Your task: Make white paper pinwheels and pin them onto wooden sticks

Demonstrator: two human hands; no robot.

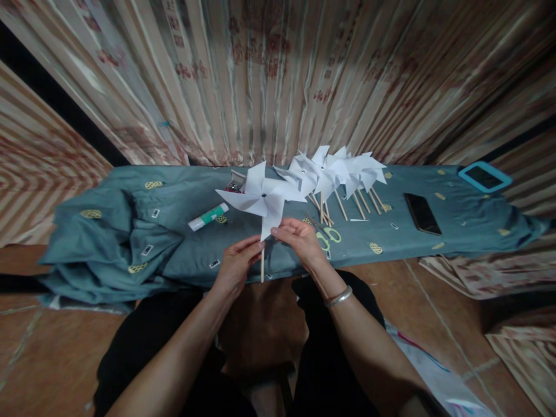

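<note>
A white paper pinwheel [263, 197] with a dark pin at its centre is held upright in front of me on a thin wooden stick. My left hand [238, 262] pinches that stick just below the paper blades. With thumb and fingers, my right hand [299, 237] grips the edge of the lowest blade. Behind it, to the right, several finished-looking white pinwheels [325, 174] lie bunched together with their sticks pointing toward me. Scissors [329, 234] with light green handles lie just beyond my right hand. To the left rests a green and white glue stick [208, 217].
A grey-green patterned cloth [278, 260] covers the long narrow surface, bunched at the left. A small box of pins [236, 182] sits partly behind the held pinwheel. At the right lie a dark phone [423, 213] and a blue-framed device [485, 176]. Striped curtains [269, 75] hang close behind.
</note>
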